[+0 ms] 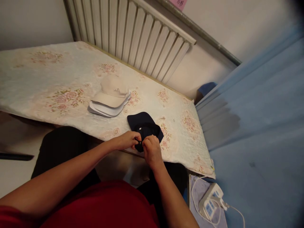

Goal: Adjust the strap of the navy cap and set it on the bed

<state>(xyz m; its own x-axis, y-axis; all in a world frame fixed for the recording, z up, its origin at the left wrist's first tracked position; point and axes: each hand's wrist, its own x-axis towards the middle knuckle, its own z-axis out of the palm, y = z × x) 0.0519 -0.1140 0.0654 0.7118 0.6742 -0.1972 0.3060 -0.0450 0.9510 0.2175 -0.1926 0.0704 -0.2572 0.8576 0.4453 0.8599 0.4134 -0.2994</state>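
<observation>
A dark navy baseball cap lies at the near edge of the bed, its brim pointing away to the left. My left hand pinches the cap's back strap from the left. From the right, my right hand closes on the same strap, with a small shiny buckle-like spot between the two hands. The fingertips hide most of the strap. Further left and back sits a stack of caps, a beige one with a small striped logo on top and white and grey brims below it.
The caps rest on a bed with a floral cover. A radiator stands along its far side, and a blue curtain hangs at the right. At lower right, a white power strip with cables lies on a cloth-covered surface.
</observation>
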